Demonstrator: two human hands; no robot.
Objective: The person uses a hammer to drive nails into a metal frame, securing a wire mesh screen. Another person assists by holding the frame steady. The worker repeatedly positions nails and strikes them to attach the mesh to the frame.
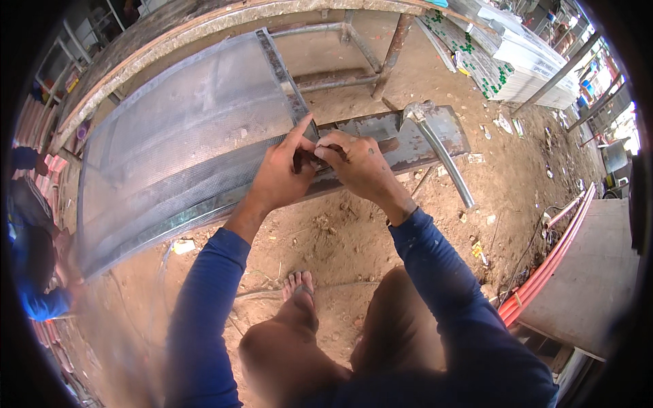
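A wire-mesh screen panel (190,115) in a thin metal frame lies at the left, its near right corner under my hands. My left hand (284,166) is at that corner, index finger stretched along the frame and the other fingers curled in. Against it, my right hand (357,166) pinches with thumb and fingertips. Whatever sits between the fingers of either hand is too small or hidden to make out. Just right of my hands, a hammer (435,149) with a shiny metal handle rests on a worn metal plank (445,129), its handle hanging over the near edge.
A rusty-legged table (401,51) stands beyond the panel. Stacked long metal profiles (537,64) lie at the far right. Orange-red pipes (551,265) lean beside a grey board (585,265). Another person's blue sleeve (46,304) shows at the left edge. Litter dots the dirt floor (340,238).
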